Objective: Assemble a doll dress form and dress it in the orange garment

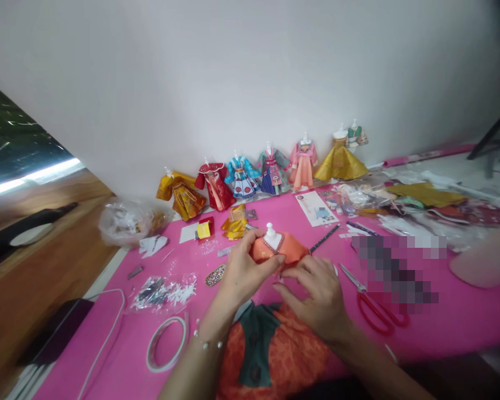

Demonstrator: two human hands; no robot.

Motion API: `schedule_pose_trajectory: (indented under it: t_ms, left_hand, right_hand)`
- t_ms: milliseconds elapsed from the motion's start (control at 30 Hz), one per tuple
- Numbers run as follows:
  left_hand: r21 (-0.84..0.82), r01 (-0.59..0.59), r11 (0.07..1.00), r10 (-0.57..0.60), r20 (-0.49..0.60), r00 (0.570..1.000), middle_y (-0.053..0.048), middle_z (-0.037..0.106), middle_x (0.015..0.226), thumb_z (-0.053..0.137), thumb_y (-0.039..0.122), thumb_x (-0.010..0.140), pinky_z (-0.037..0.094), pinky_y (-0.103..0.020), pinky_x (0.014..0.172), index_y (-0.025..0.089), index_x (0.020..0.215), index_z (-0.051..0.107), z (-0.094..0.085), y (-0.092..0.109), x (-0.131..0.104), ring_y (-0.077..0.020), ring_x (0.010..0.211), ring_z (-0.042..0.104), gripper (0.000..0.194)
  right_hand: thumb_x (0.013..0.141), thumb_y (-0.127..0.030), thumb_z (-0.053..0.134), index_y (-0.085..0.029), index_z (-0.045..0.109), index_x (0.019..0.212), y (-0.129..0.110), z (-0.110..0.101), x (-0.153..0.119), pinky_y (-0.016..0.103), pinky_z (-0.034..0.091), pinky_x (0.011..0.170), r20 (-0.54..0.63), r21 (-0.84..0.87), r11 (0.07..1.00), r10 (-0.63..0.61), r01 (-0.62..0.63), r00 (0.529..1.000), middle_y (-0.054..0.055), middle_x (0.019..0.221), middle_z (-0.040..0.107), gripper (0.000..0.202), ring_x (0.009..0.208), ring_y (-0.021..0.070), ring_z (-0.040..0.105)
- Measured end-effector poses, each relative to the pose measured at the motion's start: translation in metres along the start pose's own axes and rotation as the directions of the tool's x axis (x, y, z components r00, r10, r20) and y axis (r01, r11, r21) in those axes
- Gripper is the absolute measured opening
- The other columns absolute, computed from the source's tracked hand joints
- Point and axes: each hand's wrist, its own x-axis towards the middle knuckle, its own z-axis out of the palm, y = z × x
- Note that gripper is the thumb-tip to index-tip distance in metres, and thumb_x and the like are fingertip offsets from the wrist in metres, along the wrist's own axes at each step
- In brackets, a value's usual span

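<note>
My left hand [242,272] is closed around a small white doll bust [272,240] dressed in an orange top [294,251] with a beaded V-neckline. Its thumb lies across the front of the top. Close by, my right hand [316,297] has its fingers bent together at the top's lower front edge; what lies between the fingertips is too small to make out. Below both hands, nearest my body, lies an orange doll skirt [294,350] with a dark green panel [256,339], partly covered by my forearms.
Several dressed doll forms [270,169] stand along the wall. Red-handled scissors [373,311] lie at right, near fabric scraps [427,193] and another person's limb [481,258]. A tape roll [166,344], a bag of small white parts [166,291] and a white cable [108,339] occupy the left.
</note>
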Motion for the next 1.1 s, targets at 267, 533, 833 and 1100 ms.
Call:
schedule_pose_trajectory:
  t_ms: [267, 533, 833, 1100]
  left_hand:
    - [-0.014, 0.111, 0.994, -0.110, 0.068, 0.992, 0.001, 0.059, 0.083, 0.078, 0.028, 0.069, 0.047, -0.028, 0.063, 0.021, 0.103, 0.057, -0.001, 0.006, 0.002, -0.0156, 0.070, 0.056, 0.041]
    - [-0.003, 0.098, 0.995, -0.098, 0.063, 0.993, 0.001, 0.060, 0.086, 0.078, 0.028, 0.070, 0.046, -0.026, 0.063, 0.021, 0.102, 0.056, 0.000, 0.006, 0.002, -0.0158, 0.073, 0.056, 0.040]
    - [-0.003, 0.076, 0.997, -0.076, 0.038, 0.996, 0.001, 0.062, 0.084, 0.081, 0.028, 0.067, 0.051, -0.029, 0.063, 0.021, 0.100, 0.058, -0.001, 0.006, 0.002, -0.0183, 0.074, 0.061, 0.041]
    - [0.006, 0.067, 0.998, -0.067, 0.101, 0.993, -0.001, 0.061, 0.088, 0.080, 0.031, 0.068, 0.047, -0.027, 0.062, 0.020, 0.100, 0.056, -0.005, 0.005, 0.003, -0.0187, 0.078, 0.059, 0.041]
  right_hand:
    - [0.082, -0.031, 0.074, -0.020, 0.064, 0.084, -0.004, 0.003, -0.007, 0.032, 0.035, 0.063, 0.004, 0.061, 0.991, 0.123, -0.123, 0.992, -0.003, 0.063, 0.058, 0.015, 0.059, 0.0156, 0.054]
    - [0.087, -0.021, 0.060, -0.019, 0.055, 0.064, -0.010, 0.011, -0.002, 0.023, 0.033, 0.050, 0.043, 0.193, 0.941, 0.273, -0.276, 0.961, -0.005, 0.053, 0.049, 0.024, 0.046, 0.0094, 0.044]
    - [0.093, -0.032, 0.050, -0.019, 0.058, 0.059, -0.007, 0.001, -0.004, 0.023, 0.033, 0.047, 0.304, 0.350, 0.790, 0.413, -0.504, 0.859, -0.002, 0.051, 0.053, 0.037, 0.047, 0.0107, 0.049]
    - [0.087, -0.041, 0.058, -0.018, 0.059, 0.056, 0.002, 0.005, -0.001, 0.023, 0.034, 0.045, 0.476, 0.395, 0.607, 0.507, -0.689, 0.719, 0.000, 0.049, 0.059, 0.038, 0.045, 0.0113, 0.049]
